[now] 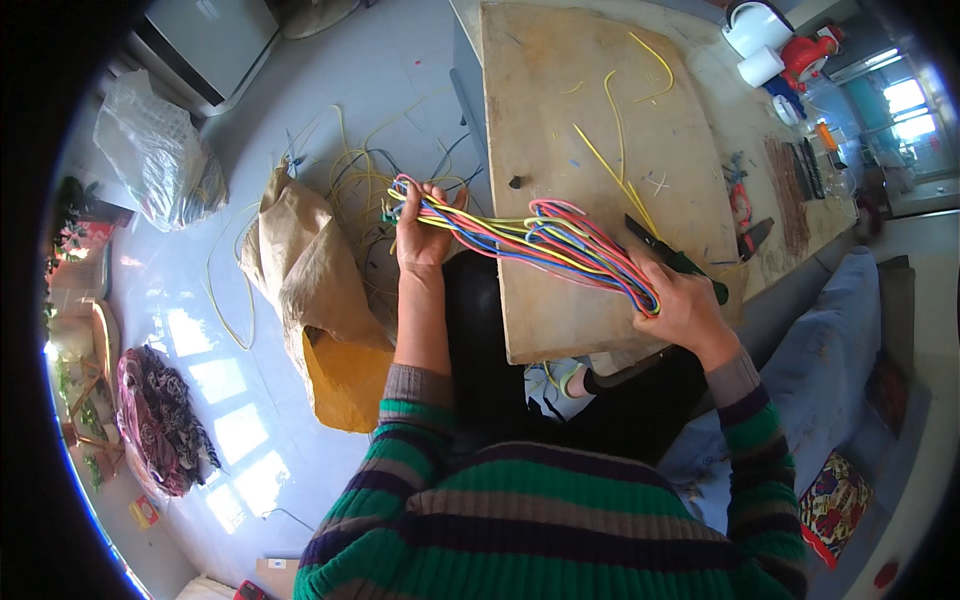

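Leftmost, a heap of dark patterned cloth [165,420] lies on the near part of the pale floor [228,385], with a translucent plastic bag [160,155] far from it, close to a grey cabinet [205,45]. Right of these, a tan sack [300,250] slumps on the floor, its near end showing a yellow surface. Thin yellow and blue wires [352,165] tangle loosely beside the sack's far end and trail around it.

Next comes the left hand [425,230], raised, its fingers and thumb closed about the left end of a wire bundle [510,235]. Red, yellow, blue and pink strands stretch from there to the right, over the left edge of a worn wooden board [570,130], and bend into loops at the right end. The right hand [685,305] is wrapped around those loops, fingers pressed together on them.

On the board's far part lie a few loose yellow wire pieces [600,150]. A dark-bladed knife with a green handle [705,275] shows just beyond the right hand; whether that hand also grips it, I cannot tell. Farther right are red-handled pliers [740,205], and at the far right a red kettle [806,58]. Near right, a patterned cushion [835,500] rests by light-blue cloth [815,345].
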Available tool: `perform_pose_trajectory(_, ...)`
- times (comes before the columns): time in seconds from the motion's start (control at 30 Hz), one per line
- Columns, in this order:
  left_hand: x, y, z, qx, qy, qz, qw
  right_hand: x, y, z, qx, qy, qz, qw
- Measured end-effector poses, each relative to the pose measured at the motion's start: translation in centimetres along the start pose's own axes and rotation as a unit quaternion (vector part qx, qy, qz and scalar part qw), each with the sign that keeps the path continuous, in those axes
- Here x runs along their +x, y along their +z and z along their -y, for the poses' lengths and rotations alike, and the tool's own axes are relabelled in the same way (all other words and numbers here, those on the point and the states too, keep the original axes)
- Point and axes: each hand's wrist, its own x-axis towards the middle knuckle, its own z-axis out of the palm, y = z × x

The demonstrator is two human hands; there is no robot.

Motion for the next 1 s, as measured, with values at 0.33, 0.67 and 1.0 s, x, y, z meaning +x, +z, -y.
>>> perform_pose_trajectory(0.33,-2.5,8.4,-3.4,0.250,-0.001,0.032,0.968,-0.4,-1.6,2.0,-0.009,0.059,0.035,0.998)
perform_pose_trajectory(0.67,-12.5,13.4,1.5,0.828,0.272,0.146,0.468,-1.6,-2.5,3.3,-0.031,0.054,-0.001,0.998)
perform_pose_trajectory(1.0,-1.9,13.9,-0.6,0.917,0.183,0.353,0.031,-1.4,-3.0,4.4,-0.024,0.063,-0.004,0.998)
